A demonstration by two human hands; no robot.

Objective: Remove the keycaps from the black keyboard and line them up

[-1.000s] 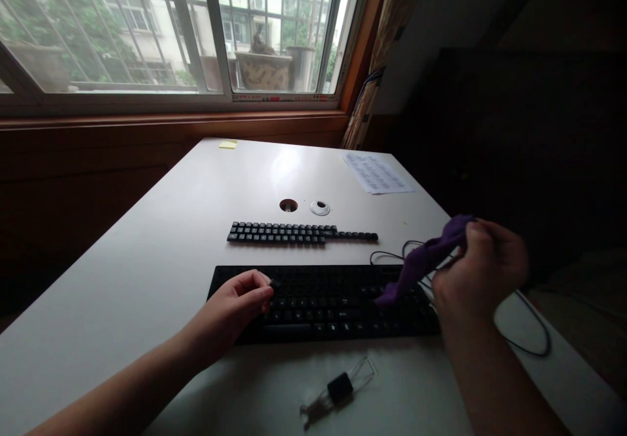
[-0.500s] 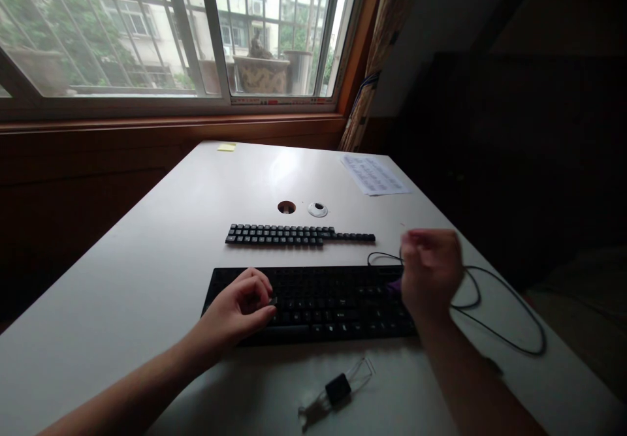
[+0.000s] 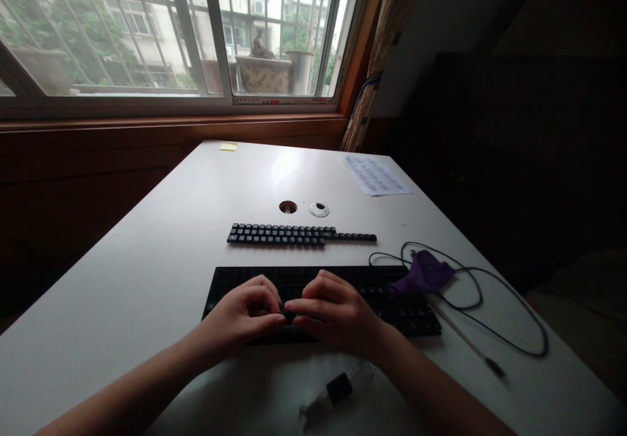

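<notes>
A black keyboard (image 3: 392, 302) lies near the front of the white table (image 3: 161, 260). Both hands meet over its left-middle part. My left hand (image 3: 247, 312) has its fingers curled in a pinch; what they hold is too small to make out. My right hand (image 3: 333, 312) is curled too, its fingertips touching those of the left hand. A purple cloth (image 3: 424, 274) lies on the keyboard's right end. Rows of loose black keycaps (image 3: 294, 233) are lined up behind the keyboard.
A wire keycap puller with a black grip (image 3: 337, 387) lies at the table's front edge. The keyboard's black cable (image 3: 509, 341) loops to the right beside a thin stick (image 3: 465, 341). A sheet of paper (image 3: 375, 175), a cable hole (image 3: 288, 207) and a yellow note (image 3: 228, 146) sit farther back.
My right hand put the purple cloth down on the keyboard's right end and moved left to meet the left hand. The left hand stayed in place.
</notes>
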